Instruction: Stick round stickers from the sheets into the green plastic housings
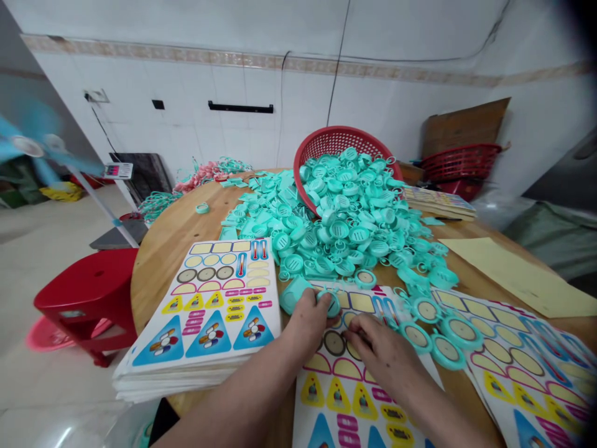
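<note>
My left hand (pixel 308 320) is closed on a teal round plastic case (pixel 330 303) above the middle sticker sheet (pixel 340 373). Beside it, the fingertips of my right hand (pixel 385 351) are pinched together over the sheet's round stickers; whether a sticker is between them is hidden. A grey-rimmed round sticker (pixel 334 342) shows on the sheet between my hands. Right of my right hand lie several teal cases with beige discs on their faces, such as this disc-faced case (pixel 448 351). Another teal piece (pixel 295 294) lies just behind my left hand.
A big heap of teal cases (pixel 345 218) spills from a tipped red basket (pixel 345 134) across the wooden table (pixel 163 242). Sticker sheets form a left stack (pixel 209 298) and a right stack (pixel 508 354). Yellow paper (pixel 517 274), a red stool (pixel 93 292) and a fan (pixel 30 146) flank these.
</note>
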`<action>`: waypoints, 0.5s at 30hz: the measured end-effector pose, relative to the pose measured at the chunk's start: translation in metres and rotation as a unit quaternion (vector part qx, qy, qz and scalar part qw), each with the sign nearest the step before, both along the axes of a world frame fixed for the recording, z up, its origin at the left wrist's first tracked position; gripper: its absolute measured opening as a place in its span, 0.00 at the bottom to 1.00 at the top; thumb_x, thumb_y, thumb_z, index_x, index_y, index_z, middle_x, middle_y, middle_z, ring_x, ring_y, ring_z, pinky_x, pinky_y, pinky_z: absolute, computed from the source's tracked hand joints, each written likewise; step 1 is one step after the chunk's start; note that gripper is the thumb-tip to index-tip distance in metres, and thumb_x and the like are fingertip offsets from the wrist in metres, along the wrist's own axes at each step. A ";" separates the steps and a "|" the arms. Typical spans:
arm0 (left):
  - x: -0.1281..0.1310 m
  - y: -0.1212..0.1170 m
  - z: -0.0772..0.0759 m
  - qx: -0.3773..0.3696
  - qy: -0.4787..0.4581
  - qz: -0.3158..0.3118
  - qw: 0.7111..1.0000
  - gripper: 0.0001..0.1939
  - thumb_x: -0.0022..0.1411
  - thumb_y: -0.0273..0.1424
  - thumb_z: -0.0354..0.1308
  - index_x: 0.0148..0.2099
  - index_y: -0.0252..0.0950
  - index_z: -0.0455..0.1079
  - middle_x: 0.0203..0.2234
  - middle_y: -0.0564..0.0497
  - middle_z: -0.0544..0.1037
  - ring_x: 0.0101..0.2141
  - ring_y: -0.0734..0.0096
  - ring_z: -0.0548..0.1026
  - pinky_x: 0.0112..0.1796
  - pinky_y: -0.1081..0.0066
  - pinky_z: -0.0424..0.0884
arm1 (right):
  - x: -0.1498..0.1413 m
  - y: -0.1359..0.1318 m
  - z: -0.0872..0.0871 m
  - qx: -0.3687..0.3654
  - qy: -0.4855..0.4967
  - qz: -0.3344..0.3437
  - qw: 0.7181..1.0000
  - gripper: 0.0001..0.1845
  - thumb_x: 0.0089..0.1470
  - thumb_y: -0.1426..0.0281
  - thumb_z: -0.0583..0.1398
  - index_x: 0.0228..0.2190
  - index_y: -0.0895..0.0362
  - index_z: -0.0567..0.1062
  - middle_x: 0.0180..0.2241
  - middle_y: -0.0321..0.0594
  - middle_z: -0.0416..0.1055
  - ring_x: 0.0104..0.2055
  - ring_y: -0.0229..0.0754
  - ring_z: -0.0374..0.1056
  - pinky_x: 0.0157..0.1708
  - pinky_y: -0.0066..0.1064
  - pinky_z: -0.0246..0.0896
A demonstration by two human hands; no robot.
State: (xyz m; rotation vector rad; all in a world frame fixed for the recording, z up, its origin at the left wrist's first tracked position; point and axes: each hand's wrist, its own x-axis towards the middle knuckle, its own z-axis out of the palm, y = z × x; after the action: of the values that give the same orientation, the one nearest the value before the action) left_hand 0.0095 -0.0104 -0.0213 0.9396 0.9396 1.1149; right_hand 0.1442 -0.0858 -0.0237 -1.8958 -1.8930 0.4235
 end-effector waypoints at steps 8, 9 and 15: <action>0.003 0.001 -0.003 -0.039 -0.005 -0.025 0.999 0.11 0.44 0.35 0.67 0.24 0.40 0.66 0.22 0.52 0.71 0.29 0.64 0.73 0.30 0.69 0.70 | -0.002 0.004 -0.005 -0.040 0.110 -0.035 0.992 0.07 0.50 0.65 0.57 0.25 0.52 0.64 0.25 0.33 0.70 0.29 0.43 0.69 0.25 0.29 0.56; 0.004 0.001 -0.004 -0.046 -0.009 -0.026 0.999 0.12 0.44 0.36 0.67 0.25 0.40 0.66 0.22 0.52 0.71 0.28 0.65 0.73 0.30 0.69 0.71 | -0.003 0.004 -0.005 -0.042 0.128 -0.037 0.990 0.07 0.49 0.65 0.57 0.24 0.52 0.64 0.24 0.33 0.69 0.28 0.43 0.68 0.25 0.28 0.56; 0.007 0.001 -0.005 -0.101 -0.030 -0.044 0.993 0.12 0.48 0.37 0.65 0.28 0.39 0.64 0.24 0.52 0.70 0.28 0.66 0.73 0.29 0.67 0.71 | -0.001 -0.007 0.017 -0.079 0.265 -0.031 0.960 0.11 0.47 0.62 0.58 0.22 0.53 0.62 0.21 0.29 0.58 0.24 0.37 0.58 0.24 0.27 0.53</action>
State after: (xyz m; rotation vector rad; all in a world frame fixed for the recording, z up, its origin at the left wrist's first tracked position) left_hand 0.0163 -0.0099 -0.0258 0.7715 0.9335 0.9487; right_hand 0.1433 -0.0926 -0.0067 -1.7034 -1.4747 0.9785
